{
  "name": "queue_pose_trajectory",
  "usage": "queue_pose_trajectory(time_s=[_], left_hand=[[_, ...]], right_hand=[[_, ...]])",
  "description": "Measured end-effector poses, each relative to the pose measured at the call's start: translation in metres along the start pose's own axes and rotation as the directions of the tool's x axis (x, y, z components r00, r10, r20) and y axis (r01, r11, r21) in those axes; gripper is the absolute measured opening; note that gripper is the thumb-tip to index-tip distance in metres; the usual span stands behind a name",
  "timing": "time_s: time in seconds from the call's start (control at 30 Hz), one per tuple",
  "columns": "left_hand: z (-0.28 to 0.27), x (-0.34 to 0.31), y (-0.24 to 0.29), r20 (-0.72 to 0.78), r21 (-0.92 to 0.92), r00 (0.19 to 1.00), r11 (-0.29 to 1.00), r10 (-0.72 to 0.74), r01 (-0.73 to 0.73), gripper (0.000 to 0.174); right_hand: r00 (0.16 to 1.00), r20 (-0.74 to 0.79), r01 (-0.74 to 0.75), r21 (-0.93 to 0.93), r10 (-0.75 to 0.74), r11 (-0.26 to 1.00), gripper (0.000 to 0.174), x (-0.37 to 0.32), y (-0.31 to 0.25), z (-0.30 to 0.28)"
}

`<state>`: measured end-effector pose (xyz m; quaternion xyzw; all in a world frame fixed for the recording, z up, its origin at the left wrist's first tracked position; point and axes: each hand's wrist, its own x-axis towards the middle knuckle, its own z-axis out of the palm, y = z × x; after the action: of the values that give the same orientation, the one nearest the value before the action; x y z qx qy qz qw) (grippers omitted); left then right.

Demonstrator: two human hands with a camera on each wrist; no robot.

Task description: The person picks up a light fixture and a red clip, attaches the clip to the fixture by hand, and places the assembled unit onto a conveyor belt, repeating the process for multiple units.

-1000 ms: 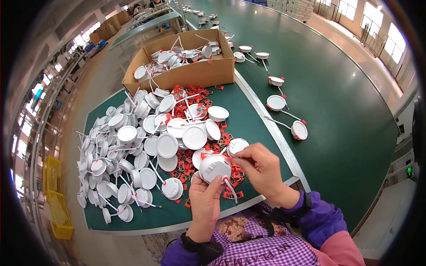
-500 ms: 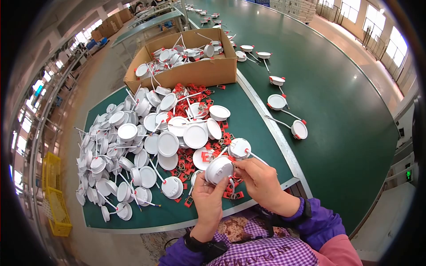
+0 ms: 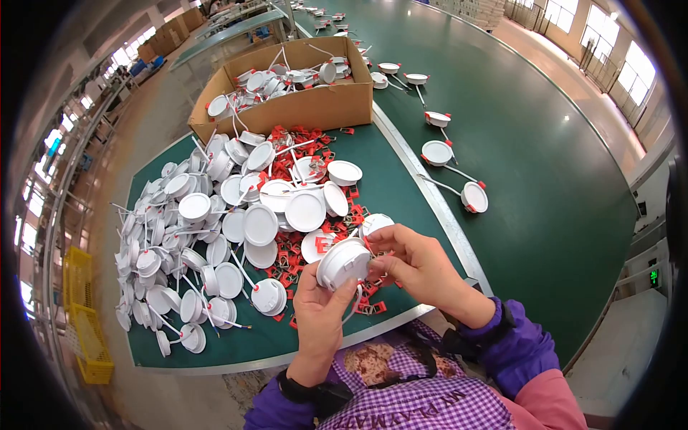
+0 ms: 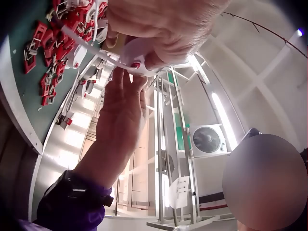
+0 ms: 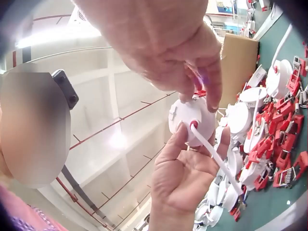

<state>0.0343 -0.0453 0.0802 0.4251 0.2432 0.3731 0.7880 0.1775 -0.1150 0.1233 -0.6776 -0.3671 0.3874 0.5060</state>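
The left hand [image 3: 320,315] grips a round white lamp [image 3: 344,264] by its rim, thumb on the back, where a white cable leaves a red grommet. At the lamp's right edge the right hand [image 3: 424,271] pinches a small red clip, seen between its fingers in the right wrist view [image 5: 199,92]. That view also has the left hand [image 5: 180,185] under the lamp [image 5: 185,120]. Loose red clips [image 3: 369,308] lie beneath the hands, and a second white lamp [image 3: 375,223] rests just behind the right fingers.
A large heap of white lamps [image 3: 194,206] covers the table's left part. Behind it stands a cardboard box [image 3: 315,107] holding more lamps. Several lamps with red clips lie along the green belt [image 3: 530,179] at the right. Yellow crates [image 3: 89,344] stand at the far left.
The held lamp has tilted, and the right fingers have closed in on its edge with the red clip. The whole scene has shifted slightly left and up in the head view.
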Motion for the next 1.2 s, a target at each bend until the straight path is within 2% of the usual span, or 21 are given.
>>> queue_pose_trajectory(time_s=[0.03, 0.2, 0.27, 0.5, 0.6, 0.63, 0.67, 0.7, 0.77, 0.8, 0.83, 0.93, 0.97, 1.03, 1.1, 1.17, 1.2], left_hand=[[0.003, 0.001, 0.004, -0.004, -0.035, 1.0, 0.999, -0.006, 0.006, 0.036], [0.004, -0.004, 0.006, -0.013, -0.056, 0.998, 0.997, -0.063, 0.062, 0.038], [0.001, -0.006, 0.007, -0.015, -0.054, 0.992, 0.99, -0.129, 0.128, 0.039], [-0.006, -0.006, 0.014, -0.032, -0.05, 0.975, 0.975, -0.22, 0.218, 0.038], [-0.013, -0.005, 0.016, -0.068, -0.036, 0.974, 0.976, -0.217, 0.215, 0.038], [-0.017, -0.004, 0.017, -0.107, -0.013, 0.977, 0.983, -0.184, 0.183, 0.038], [-0.02, -0.003, 0.019, -0.144, 0.012, 0.978, 0.988, -0.153, 0.156, 0.038], [-0.022, -0.003, 0.019, -0.143, 0.011, 0.978, 0.988, -0.153, 0.156, 0.038], [-0.022, -0.004, 0.023, -0.145, 0.021, 0.973, 0.983, -0.178, 0.182, 0.038], [-0.022, -0.005, 0.023, -0.145, 0.023, 0.973, 0.983, -0.178, 0.183, 0.038], [-0.02, -0.007, 0.021, -0.137, 0.013, 0.97, 0.979, -0.199, 0.202, 0.038], [-0.022, -0.01, 0.017, -0.098, 0.017, 0.97, 0.974, -0.222, 0.224, 0.04], [-0.022, -0.011, 0.016, -0.076, 0.025, 0.968, 0.97, -0.24, 0.243, 0.04], [-0.02, -0.011, 0.022, -0.07, 0.042, 0.967, 0.968, -0.245, 0.249, 0.041], [-0.022, -0.011, 0.02, -0.027, 0.078, 0.947, 0.944, -0.319, 0.32, 0.04], [-0.026, -0.011, 0.02, 0.016, 0.111, 0.947, 0.942, -0.32, 0.317, 0.038], [-0.028, -0.011, 0.022, 0.058, 0.178, 0.919, 0.91, -0.39, 0.375, 0.042]], right_hand=[[0.999, 0.027, -0.023, 0.125, 0.02, 0.992, 0.024, 0.0, -0.001, 0.001], [0.999, 0.02, 0.042, 0.146, -0.045, 0.988, 0.026, -0.007, -0.002, 0.002], [0.998, 0.065, -0.001, 0.084, -0.004, 0.996, 0.025, -0.01, -0.005, 0.0], [0.993, 0.107, -0.064, 0.105, 0.052, 0.992, 0.027, -0.007, 0.003, 0.004], [0.994, 0.112, -0.008, -0.001, 0.008, 1.0, 0.025, -0.013, 0.022, 0.001], [0.985, 0.15, 0.117, -0.25, -0.081, 0.961, 0.023, -0.018, 0.032, -0.001], [0.966, 0.206, 0.236, -0.475, -0.153, 0.848, 0.023, -0.022, 0.041, 0.001], [0.967, 0.206, 0.235, -0.476, -0.153, 0.847, 0.023, -0.027, 0.052, 0.006], [0.966, 0.16, 0.26, -0.615, -0.205, 0.745, 0.02, -0.037, 0.064, 0.018], [0.978, 0.16, 0.208, -0.67, -0.135, 0.712, 0.024, -0.039, 0.062, 0.024], [0.978, 0.159, 0.209, -0.669, -0.137, 0.714, 0.024, -0.041, 0.063, 0.028], [0.96, 0.181, 0.275, -0.744, -0.213, 0.609, 0.02, -0.044, 0.074, 0.038], [0.958, 0.186, 0.282, -0.741, -0.218, 0.609, 0.02, -0.042, 0.075, 0.038], [0.979, 0.125, 0.203, -0.7, -0.163, 0.685, 0.021, -0.04, 0.069, 0.034], [0.985, 0.107, 0.173, -0.675, -0.136, 0.717, 0.019, -0.034, 0.069, 0.028], [0.995, 0.065, 0.093, -0.501, -0.07, 0.86, 0.016, -0.029, 0.067, 0.022], [0.999, 0.048, 0.034, -0.372, -0.018, 0.927, 0.013, -0.027, 0.066, 0.019]])
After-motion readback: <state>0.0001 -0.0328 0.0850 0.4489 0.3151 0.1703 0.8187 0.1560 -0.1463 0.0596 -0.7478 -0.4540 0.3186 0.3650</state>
